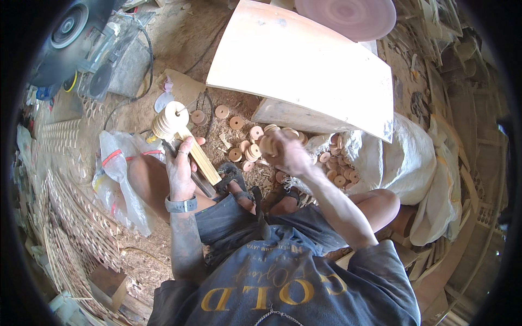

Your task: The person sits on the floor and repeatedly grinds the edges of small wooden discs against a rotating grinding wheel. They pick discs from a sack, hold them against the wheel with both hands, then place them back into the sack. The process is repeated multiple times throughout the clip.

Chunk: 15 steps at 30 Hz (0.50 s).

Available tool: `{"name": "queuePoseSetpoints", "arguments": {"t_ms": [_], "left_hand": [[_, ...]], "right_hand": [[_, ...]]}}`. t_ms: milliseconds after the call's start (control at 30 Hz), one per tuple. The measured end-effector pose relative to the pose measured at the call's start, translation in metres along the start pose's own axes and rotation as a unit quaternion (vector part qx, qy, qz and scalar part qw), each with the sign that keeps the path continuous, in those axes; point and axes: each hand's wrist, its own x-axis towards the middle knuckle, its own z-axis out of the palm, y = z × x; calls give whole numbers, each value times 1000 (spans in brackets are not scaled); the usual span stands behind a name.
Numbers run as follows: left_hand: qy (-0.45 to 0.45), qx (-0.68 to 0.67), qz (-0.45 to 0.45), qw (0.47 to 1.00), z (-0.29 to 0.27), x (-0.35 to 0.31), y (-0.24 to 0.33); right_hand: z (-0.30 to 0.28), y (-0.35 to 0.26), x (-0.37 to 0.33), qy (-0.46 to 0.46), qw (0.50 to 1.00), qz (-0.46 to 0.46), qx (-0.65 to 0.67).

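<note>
My left hand [183,165] is closed around a pale wooden strip [203,163] and a dark flat bar [203,186] lying alongside it. At the far end of these sits a stack of round wooden discs [163,126], with a thin rod tip showing through the hole of the front one [176,113]. My right hand [288,156] reaches down over a pile of loose wooden discs [251,151], each with a small centre hole. Motion smears its fingers; a blurred tan round shape is at the fingertips, and whether it is gripped cannot be told.
A large white board [304,70] slants ahead over a block, beside a round pinkish disc [348,16]. More wooden discs lie by a white woven sack [405,163] at right. A clear plastic bag [122,174] is left of my knee; a machine with a wheel [69,25] stands far left.
</note>
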Motion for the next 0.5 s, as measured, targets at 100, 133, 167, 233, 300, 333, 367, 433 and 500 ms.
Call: {"name": "queuePoseSetpoints", "arguments": {"t_ms": [100,133,167,233,300,333,367,433,500], "left_hand": [[-7,-7,-5,1000,1,0,-2],[-12,-21,-13,1000,3,0,-2],[-9,-24,-14,1000,6,0,-3],[-14,-18,-7,1000,12,-1,-2],[-17,5,-20,1000,17,-1,1],[-23,1,-11,1000,19,-2,2],[-26,-2,-2,1000,20,-3,3],[-36,-4,-1,999,21,-3,4],[-36,-3,0,999,19,-4,4]], "right_hand": [[-100,-26,-16,175,970,-171,2],[-132,-26,-7,247,949,-175,-84],[-161,-22,6,277,942,-160,-98],[-199,-7,23,233,951,-2,-201],[-208,11,42,175,959,88,-204],[-211,20,45,173,961,36,-211],[-214,26,48,162,960,14,-228],[-215,35,43,208,966,-18,-152],[-217,38,32,313,948,-46,30]]}}
